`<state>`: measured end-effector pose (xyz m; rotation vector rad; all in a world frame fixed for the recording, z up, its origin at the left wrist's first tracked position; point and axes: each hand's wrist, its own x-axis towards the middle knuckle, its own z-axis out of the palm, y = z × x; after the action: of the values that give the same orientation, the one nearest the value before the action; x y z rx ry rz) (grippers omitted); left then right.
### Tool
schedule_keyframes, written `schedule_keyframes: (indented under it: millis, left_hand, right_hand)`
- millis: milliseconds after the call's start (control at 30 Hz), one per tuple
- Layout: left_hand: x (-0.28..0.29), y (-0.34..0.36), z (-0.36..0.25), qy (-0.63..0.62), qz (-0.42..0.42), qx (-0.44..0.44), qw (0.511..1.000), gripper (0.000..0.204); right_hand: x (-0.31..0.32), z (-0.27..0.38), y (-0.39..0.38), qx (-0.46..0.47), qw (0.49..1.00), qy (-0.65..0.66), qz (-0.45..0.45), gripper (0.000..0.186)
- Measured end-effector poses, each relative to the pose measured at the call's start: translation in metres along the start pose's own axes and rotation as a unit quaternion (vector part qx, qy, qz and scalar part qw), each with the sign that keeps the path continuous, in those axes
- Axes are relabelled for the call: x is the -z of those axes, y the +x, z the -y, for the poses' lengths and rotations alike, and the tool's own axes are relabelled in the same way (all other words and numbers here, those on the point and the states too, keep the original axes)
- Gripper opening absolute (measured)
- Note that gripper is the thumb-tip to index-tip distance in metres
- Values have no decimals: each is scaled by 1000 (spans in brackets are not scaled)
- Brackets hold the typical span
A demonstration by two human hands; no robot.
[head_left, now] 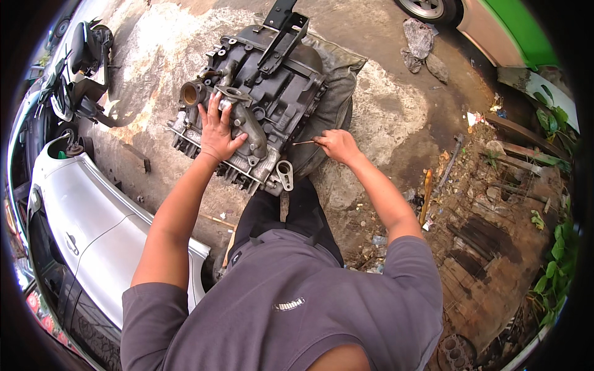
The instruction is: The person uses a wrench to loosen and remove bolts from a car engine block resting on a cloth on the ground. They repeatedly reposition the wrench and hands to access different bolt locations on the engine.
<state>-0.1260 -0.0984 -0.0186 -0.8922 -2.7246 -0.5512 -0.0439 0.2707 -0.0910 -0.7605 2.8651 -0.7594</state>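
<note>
A dark metal engine assembly rests on a grey padded bag in the upper middle. My left hand lies with fingers spread on a metal manifold near a round brass-coloured opening. My right hand, at the engine's right side, is closed on the end of a thin tool, probably metal, that points left toward the engine's lower right edge. A loose-looking flanged metal piece sits at the engine's near edge. A black bracket stands on the far top of the engine.
A silver car body curves along my left, with a parked scooter beyond it. A green vehicle is at the far right. Wood boards, debris and plants lie to my right; crumpled sacking lies on the concrete ahead.
</note>
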Motion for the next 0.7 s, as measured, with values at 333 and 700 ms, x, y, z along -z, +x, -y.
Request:
schedule_keyframes:
  millis: [333, 700]
  left_hand:
    - [-1, 0, 0, 4, -8, 1, 1000, 95]
    - [-3, -1, 0, 10, -2, 5, 1000, 92]
  right_hand:
    - [30, 19, 52, 121, 979, -158, 37, 8]
    - [14, 61, 38, 152, 974, -165, -3, 8]
